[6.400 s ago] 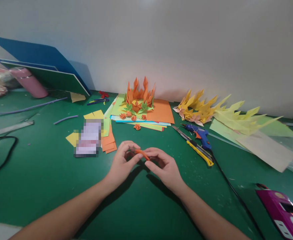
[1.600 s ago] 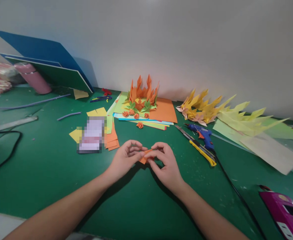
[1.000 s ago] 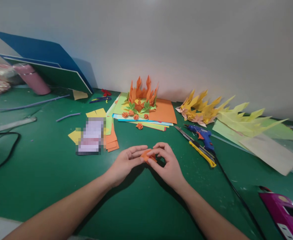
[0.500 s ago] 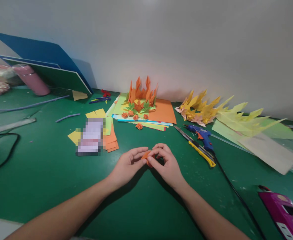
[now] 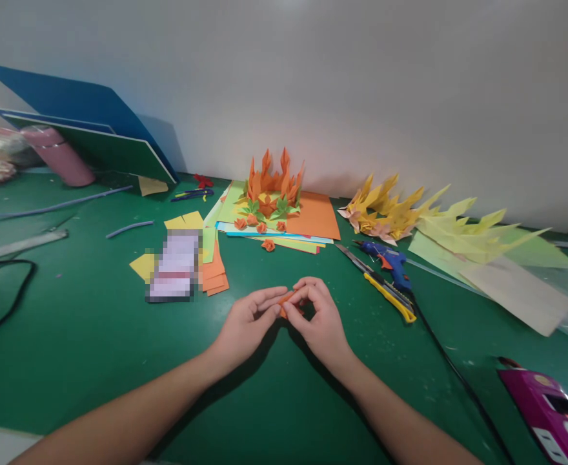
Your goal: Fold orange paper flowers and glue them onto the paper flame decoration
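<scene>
A small folded piece of orange paper (image 5: 288,298) is pinched between my two hands, just above the green table (image 5: 284,400). My left hand (image 5: 248,323) grips its left side between thumb and fingers. On the right side, my right hand (image 5: 320,316) holds it with thumb and curled fingers, which cover much of the fold. Beyond my hands lies a small orange paper rose (image 5: 268,245), with several more near an orange paper crown (image 5: 269,187) that stands on coloured sheets. Orange paper squares (image 5: 215,281) lie to the left, partly under a blurred-out phone (image 5: 175,265).
Right of my hands lie a yellow cutter (image 5: 385,294) and a blue glue gun (image 5: 385,255) with a black cord. A yellow paper crown (image 5: 385,206) stands behind them. A magenta power strip (image 5: 530,394) sits front right. A pink bottle (image 5: 61,155) leans against boards at left.
My right fingers have shifted slightly on the orange paper, and its visible edge now slants differently. The whole view has moved a little; both hands keep their hold.
</scene>
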Motion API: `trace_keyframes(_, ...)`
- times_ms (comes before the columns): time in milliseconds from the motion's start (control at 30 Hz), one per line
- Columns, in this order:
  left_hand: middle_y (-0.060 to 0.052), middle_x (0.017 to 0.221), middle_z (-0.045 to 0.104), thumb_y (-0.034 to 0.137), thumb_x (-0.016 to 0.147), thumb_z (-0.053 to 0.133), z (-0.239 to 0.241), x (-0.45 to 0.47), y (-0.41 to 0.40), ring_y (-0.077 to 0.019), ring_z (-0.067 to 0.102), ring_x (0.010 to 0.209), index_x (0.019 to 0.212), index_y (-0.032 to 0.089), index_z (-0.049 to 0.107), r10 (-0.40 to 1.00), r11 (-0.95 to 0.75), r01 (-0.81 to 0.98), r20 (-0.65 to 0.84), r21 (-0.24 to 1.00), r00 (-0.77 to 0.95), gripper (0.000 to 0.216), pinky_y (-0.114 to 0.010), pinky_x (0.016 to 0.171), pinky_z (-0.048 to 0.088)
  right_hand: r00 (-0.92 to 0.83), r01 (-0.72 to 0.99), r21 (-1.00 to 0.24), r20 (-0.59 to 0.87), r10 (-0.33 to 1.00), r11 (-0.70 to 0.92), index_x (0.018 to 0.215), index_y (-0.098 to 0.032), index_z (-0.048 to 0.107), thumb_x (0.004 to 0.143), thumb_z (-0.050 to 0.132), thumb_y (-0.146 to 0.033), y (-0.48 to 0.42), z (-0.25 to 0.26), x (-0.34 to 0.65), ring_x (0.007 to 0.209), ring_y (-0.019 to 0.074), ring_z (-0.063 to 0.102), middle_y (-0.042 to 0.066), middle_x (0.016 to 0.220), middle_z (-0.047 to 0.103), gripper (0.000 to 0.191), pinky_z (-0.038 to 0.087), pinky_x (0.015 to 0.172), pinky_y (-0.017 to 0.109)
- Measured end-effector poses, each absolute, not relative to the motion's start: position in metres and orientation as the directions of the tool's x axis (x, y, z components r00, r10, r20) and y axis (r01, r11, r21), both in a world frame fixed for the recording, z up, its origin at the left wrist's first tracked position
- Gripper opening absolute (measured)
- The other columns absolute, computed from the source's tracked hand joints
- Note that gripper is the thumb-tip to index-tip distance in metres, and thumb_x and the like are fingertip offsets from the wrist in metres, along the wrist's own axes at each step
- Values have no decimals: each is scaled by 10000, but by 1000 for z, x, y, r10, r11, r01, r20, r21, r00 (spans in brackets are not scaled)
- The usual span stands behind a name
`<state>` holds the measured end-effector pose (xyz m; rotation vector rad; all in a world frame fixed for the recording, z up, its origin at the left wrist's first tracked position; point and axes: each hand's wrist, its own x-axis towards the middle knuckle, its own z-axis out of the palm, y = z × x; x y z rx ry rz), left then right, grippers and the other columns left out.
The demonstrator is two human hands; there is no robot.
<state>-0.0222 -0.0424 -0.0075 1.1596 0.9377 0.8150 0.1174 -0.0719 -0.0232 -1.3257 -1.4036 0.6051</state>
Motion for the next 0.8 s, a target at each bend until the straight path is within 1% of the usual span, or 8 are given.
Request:
trace_keyframes(100,-137,1086,710,288,674,694,-6,-22,-42,-238,664,1008,981,123,642,898,244,-55,-204,968,389,352,-351,904,512,191,365,-895,342,920,257,686,-201,543,747,581,-212,-72,-23,116,793,164,533,42,899,510,72,460,644,293)
trace_keyframes(167,-130,1040,728,288,677,687,-5,-22,-43,-234,676,980,962,126,640,897,252,-63,-209,966,389,331,-351,887,518,226,290,-928,305,925,235,747,-212,515,729,594,-218,-72,-24,115,816,167,539,38,912,520,81,462,673,305)
trace_keyframes(233,-124,1004,739,287,680,681,-4,-22,-44,-232,685,952,940,130,640,899,249,-62,-207,967,386,307,-352,872,522,232,148,-973,209,950,177,836,-228,471,708,619,-242,-71,-25,115,778,159,551,16,875,534,195,468,668,306)
trace_keyframes(300,-120,986,743,285,681,678,-3,-22,-45,-231,690,934,930,135,638,904,237,-59,-198,970,379,294,-353,858,525,191,4,-995,99,977,100,903,-241,431,691,646,-274,-71,-26,116,698,141,554,-19,802,539,303,471,637,292)
trace_keyframes(400,-113,989,743,281,683,670,-2,-22,-46,-228,689,936,926,146,637,914,195,-63,-158,979,373,279,-349,859,522,147,-111,-993,13,989,29,950,-246,424,667,691,-299,-70,-26,119,663,123,560,-41,763,549,393,476,646,276)
trace_keyframes(500,-105,1000,739,278,684,663,-1,-22,-44,-222,683,949,909,154,644,930,153,-51,-126,987,344,258,-339,868,512,123,-173,-985,-12,992,10,987,-248,455,638,736,-315,-69,-24,120,730,128,589,-26,824,573,453,489,704,281)
trace_keyframes(633,-102,974,742,283,672,670,-1,-24,-40,-213,684,895,932,149,644,943,198,-19,-185,980,277,294,-332,819,513,54,-212,-977,-47,997,-35,1003,-241,503,648,738,-351,-67,-23,121,819,147,607,7,896,605,440,499,754,291)
trace_keyframes(800,-97,959,742,282,633,703,-2,-25,-38,-199,678,850,944,149,642,931,275,-69,-248,959,269,343,-318,787,506,83,-180,-982,-66,994,-50,944,-226,534,653,726,-342,-63,-25,121,737,127,593,-12,820,591,367,493,702,263)
